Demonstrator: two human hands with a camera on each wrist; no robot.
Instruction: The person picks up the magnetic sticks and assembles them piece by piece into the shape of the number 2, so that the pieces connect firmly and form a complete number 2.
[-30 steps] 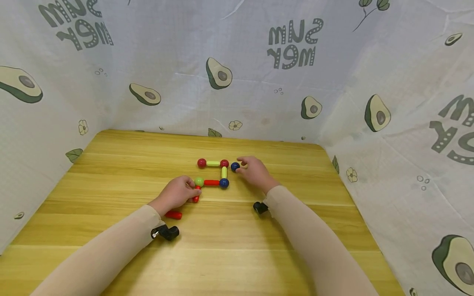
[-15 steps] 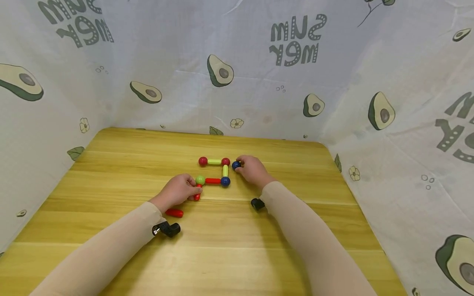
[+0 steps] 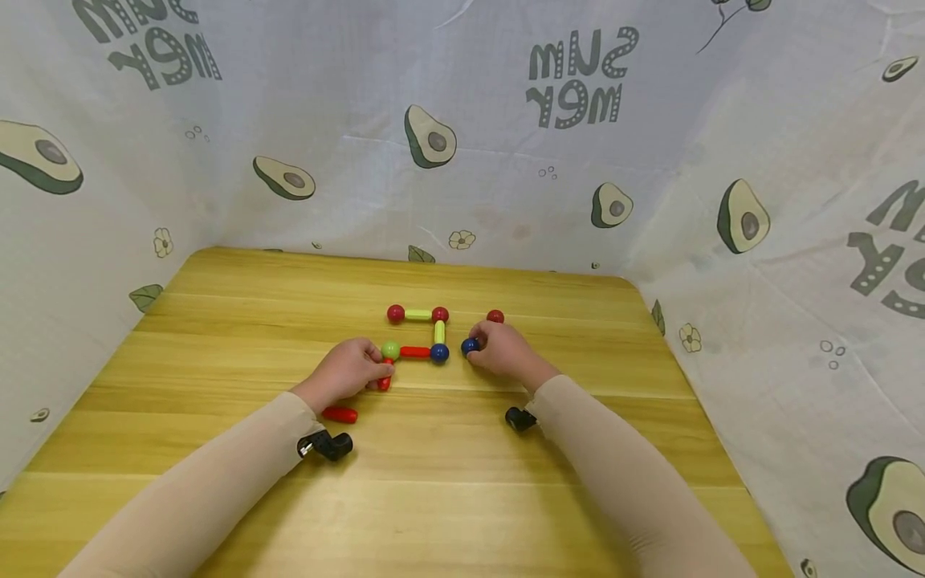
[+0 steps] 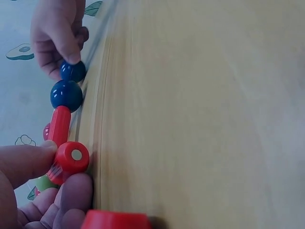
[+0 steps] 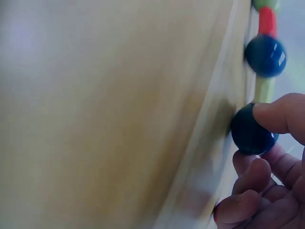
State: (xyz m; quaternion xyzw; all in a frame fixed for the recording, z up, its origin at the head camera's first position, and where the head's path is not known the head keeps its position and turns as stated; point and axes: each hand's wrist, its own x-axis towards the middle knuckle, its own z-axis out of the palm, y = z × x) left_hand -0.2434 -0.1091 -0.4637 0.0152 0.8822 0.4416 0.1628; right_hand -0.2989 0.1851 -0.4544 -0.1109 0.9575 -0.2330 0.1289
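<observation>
On the table, magnetic balls and sticks form a stepped chain. A red ball [image 3: 396, 314], a yellow-green stick [image 3: 418, 315], another red ball [image 3: 440, 315] and a second yellow-green stick [image 3: 439, 332] lead to a blue ball [image 3: 439, 353]. From there a red stick [image 3: 415, 352] runs to a green ball [image 3: 391, 350]. My left hand [image 3: 343, 372] pinches the red stick [image 4: 71, 157] below the green ball between thumb and fingers. Right of the chain, apart from it, my right hand [image 3: 503, 350] pinches a loose blue ball [image 5: 250, 131].
A loose red stick [image 3: 340, 415] lies near the left wrist, partly covered by the sleeve. Just beyond the right hand sits a loose red ball [image 3: 495, 317]. A printed cloth [image 3: 506, 160] hangs around the wooden table [image 3: 448, 498].
My right hand has closed on the loose blue ball and brought it toward me and slightly right. The loose red ball now shows behind that hand. My left hand stays put.
</observation>
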